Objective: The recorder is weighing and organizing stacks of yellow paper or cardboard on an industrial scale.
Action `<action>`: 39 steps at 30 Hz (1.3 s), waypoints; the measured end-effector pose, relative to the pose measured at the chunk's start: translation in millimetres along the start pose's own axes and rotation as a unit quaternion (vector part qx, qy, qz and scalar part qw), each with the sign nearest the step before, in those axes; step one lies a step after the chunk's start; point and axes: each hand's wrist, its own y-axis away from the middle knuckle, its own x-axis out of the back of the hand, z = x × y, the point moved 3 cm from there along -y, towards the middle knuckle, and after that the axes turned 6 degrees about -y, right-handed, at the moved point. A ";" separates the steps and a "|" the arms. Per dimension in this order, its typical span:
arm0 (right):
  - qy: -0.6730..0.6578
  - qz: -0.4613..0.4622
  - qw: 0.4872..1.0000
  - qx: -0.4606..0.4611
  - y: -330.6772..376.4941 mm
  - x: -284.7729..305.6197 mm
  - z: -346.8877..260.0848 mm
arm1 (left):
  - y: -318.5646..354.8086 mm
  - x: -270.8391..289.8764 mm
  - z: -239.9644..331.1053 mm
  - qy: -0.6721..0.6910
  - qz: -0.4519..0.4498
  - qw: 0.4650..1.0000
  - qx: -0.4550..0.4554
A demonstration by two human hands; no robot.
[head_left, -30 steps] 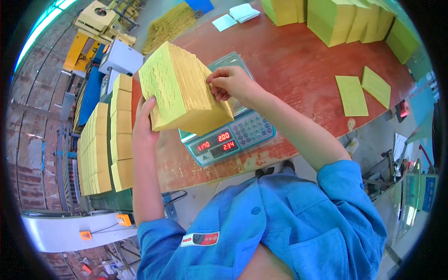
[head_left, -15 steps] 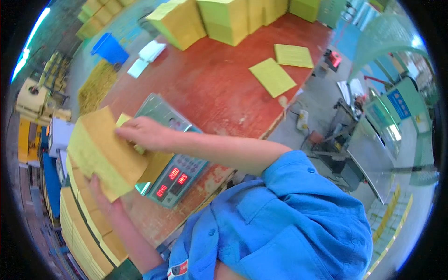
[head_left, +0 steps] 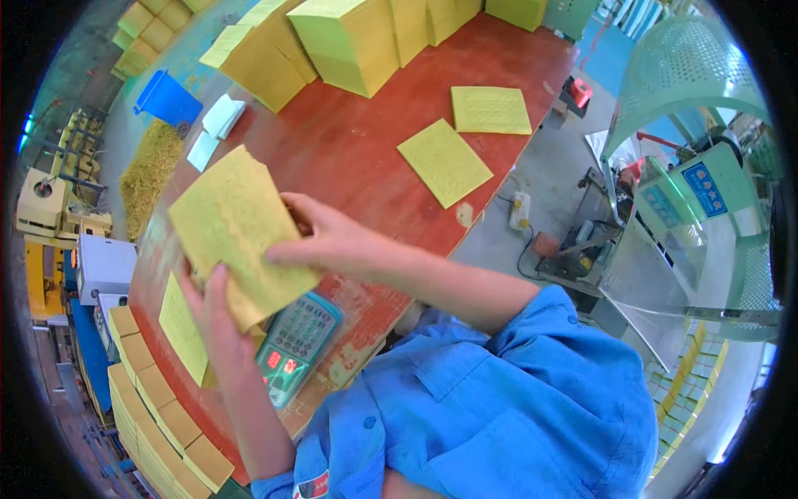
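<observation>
Overhead, both hands [head_left: 274, 266] clasp a yellow paper bundle [head_left: 237, 233] above the red table [head_left: 366, 141].

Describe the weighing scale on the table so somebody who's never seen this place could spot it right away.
Start at the big red-brown table and follow it to the near edge, just in front of the person's blue shirt. The scale sits there, partly under the yellow paper stack held by the left hand and right hand. It alone has a teal keypad and glowing red digits.

The left hand [head_left: 218, 312] is raised with fingers extended upward. The right hand [head_left: 328, 241] reaches leftward across it, fingers curled, blue sleeve at the elbow.
</observation>
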 end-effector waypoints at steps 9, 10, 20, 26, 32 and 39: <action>0.101 0.018 0.971 -0.216 -108.4 159.5 16.0 | -129.5 -93.4 -149.9 0.235 -0.035 0.967 0.089; 0.277 0.086 0.949 -0.126 -112.5 174.6 4.6 | -139.0 -95.9 -158.9 0.197 0.027 0.974 0.110; 0.860 0.278 0.427 0.035 84.4 364.0 -136.2 | -99.9 -92.5 -153.5 0.098 0.107 0.984 0.103; 0.758 0.435 0.485 0.034 159.7 335.6 -137.6 | 23.0 -122.2 -113.5 -0.128 -0.008 0.980 -0.151; 0.123 0.558 0.821 0.000 186.3 363.1 -110.6 | 60.4 -188.6 -117.3 -0.131 -0.185 0.959 -0.168; -0.013 0.527 0.842 0.114 165.1 365.2 -65.0 | 75.5 -228.7 -117.8 -0.068 -0.222 0.954 -0.190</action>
